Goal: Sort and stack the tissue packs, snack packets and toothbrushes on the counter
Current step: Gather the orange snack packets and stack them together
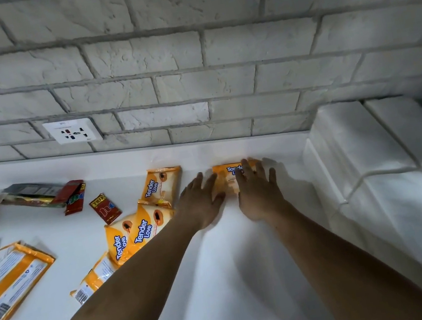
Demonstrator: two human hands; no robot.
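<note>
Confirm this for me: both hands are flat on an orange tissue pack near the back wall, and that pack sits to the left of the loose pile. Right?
Not quite. The head view shows the left hand and right hand on the orange tissue pack near the back wall, but that pack sits to the right of the loose pile, not the left.

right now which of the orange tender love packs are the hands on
The Tender Love pack lying alone near the wall, right of the others. The left hand and right hand both rest on it; the rest lie untouched further left.
</note>
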